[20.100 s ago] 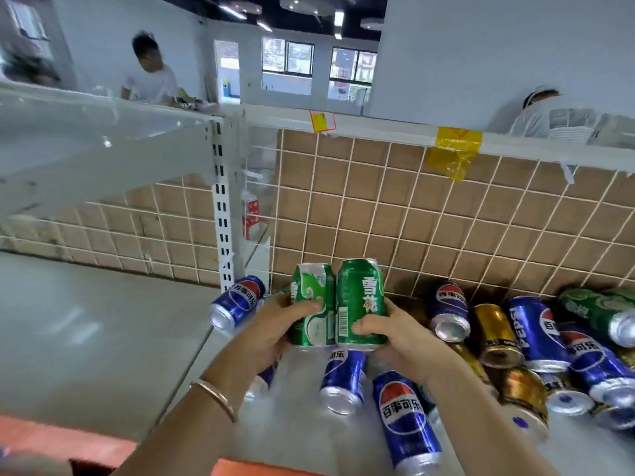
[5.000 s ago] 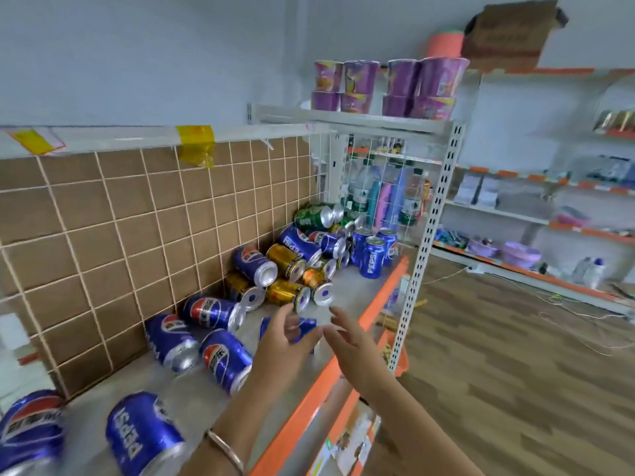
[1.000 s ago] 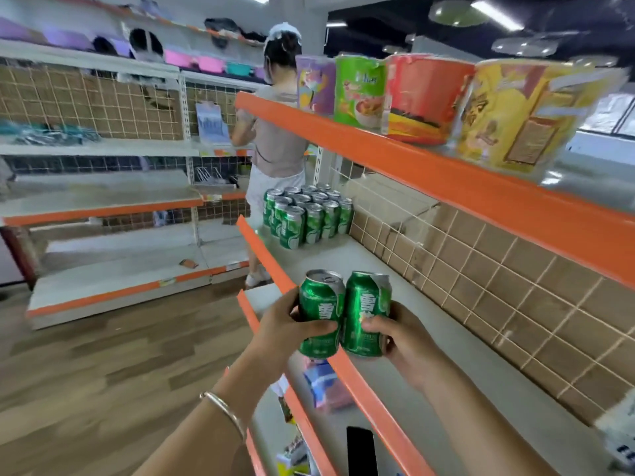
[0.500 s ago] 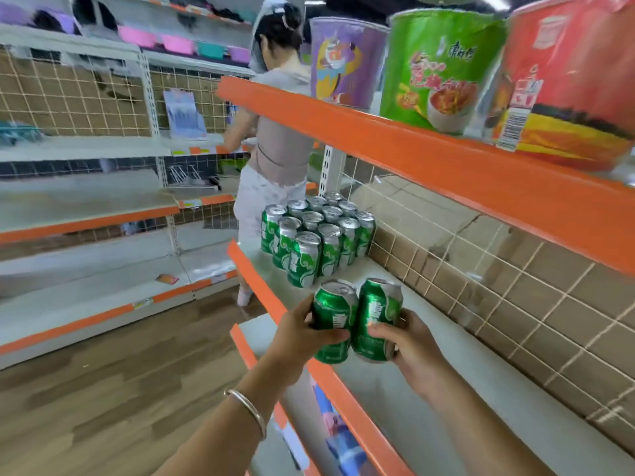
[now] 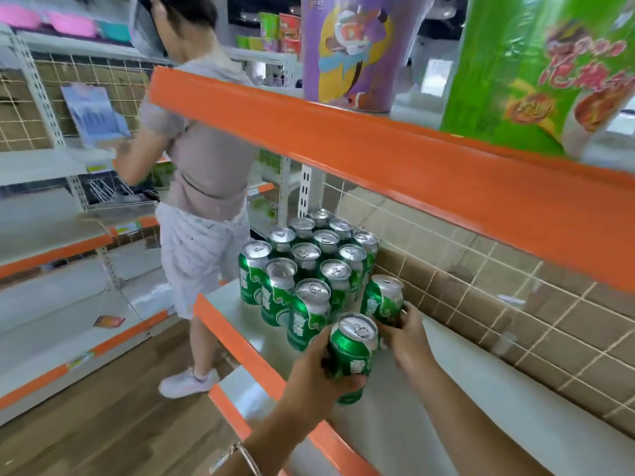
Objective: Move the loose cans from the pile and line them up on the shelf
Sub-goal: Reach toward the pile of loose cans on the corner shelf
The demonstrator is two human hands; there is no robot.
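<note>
The left grip [image 5: 316,383] is wrapped round a green soda can [image 5: 352,352], thumb across its near side and fingers curled behind it; the can leans a little to the left with its silver top and pull tab facing up, and it sits over the front part of the white shelf [image 5: 464,417]; whether its base touches the shelf I cannot tell. A thin metal bangle [image 5: 244,455] circles the left wrist.

The right grip [image 5: 409,338] is curled round the lower half of a second green can [image 5: 382,298], which stands upright just beside the left one, nearer the back; its base is hidden by the fingers; it is close against the right front corner of the block of green cans [image 5: 304,269].

That block stands upright in neat rows on the same shelf, tops up, reaching back to a white slotted upright [image 5: 304,194]; its right side runs along the brown tiled back panel [image 5: 498,304] with its wire grid.

The shelf's front lip is orange; above it hangs the orange edge of an upper shelf [image 5: 378,142], carrying a purple noodle tub [image 5: 354,46] and a green noodle tub [image 5: 536,70].

In the aisle to the left another person [image 5: 206,173] stands on the wooden floor [image 5: 103,413], facing the opposite shelving [image 5: 51,242].
</note>
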